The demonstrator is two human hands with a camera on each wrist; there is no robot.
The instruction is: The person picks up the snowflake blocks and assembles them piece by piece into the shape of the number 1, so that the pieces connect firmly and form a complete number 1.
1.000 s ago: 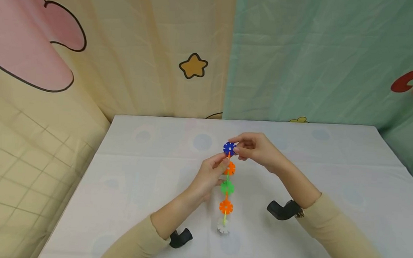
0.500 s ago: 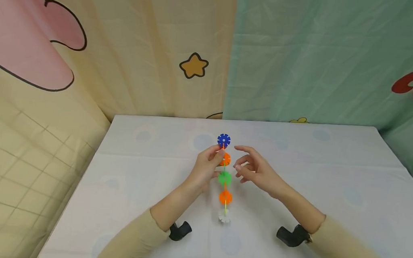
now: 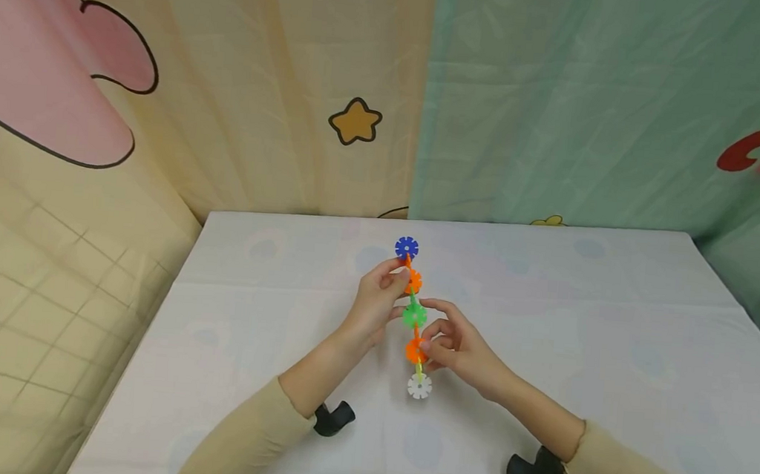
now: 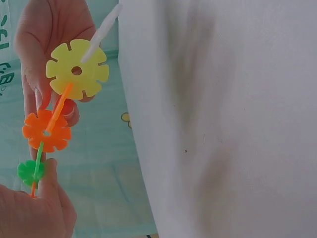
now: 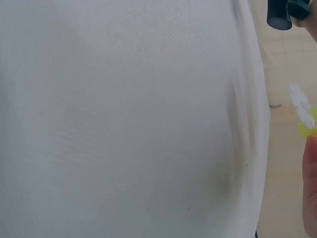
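A chain of interlocking notched plastic discs runs between my hands in the head view. From the top come a blue disc (image 3: 407, 247), an orange disc (image 3: 415, 281), a green disc (image 3: 416, 313), a lower orange disc (image 3: 413, 350) and a white disc (image 3: 419, 387). Edge-on links join them; one is the yellow disc (image 4: 59, 72) in the left wrist view. My left hand (image 3: 377, 296) pinches the chain just below the blue disc. Thumb and fingers of my right hand (image 3: 457, 349) pinch the lower orange disc. In the right wrist view, the white disc (image 5: 300, 101) shows at the edge.
A white-clothed table (image 3: 265, 332) lies under both hands. Black curved wrist mounts (image 3: 538, 471) stick out near the cuffs. A printed curtain (image 3: 258, 86) hangs behind the table's far edge.
My right hand has let go of the blue disc and moved down to the lower orange disc. My left hand has carried the chain up and left; the white disc now faces the head camera.
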